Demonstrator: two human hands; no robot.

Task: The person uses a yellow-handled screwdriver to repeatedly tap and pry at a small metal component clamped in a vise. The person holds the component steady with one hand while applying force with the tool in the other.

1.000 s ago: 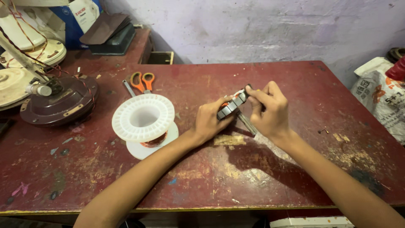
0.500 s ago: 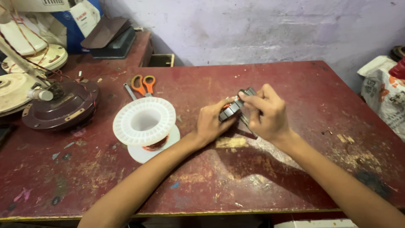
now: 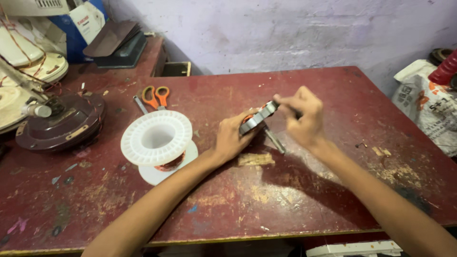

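Left hand clasps one round metal stator, tilted on edge just above the red table; right hand pinches its upper rim, with one thin metal rod slanting down beneath the grip. Risk, as judged: the tilted stator could slip and its copper winding snag. Left of the grip: one white spool, one pair of orange-handled scissors.

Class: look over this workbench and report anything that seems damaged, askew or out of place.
The dark red painted wooden table is damaged: paint is worn and chipped to bare patches near the front edge and below the left hand. The white plastic spool of copper wire sits tilted. Nothing looks spilled.
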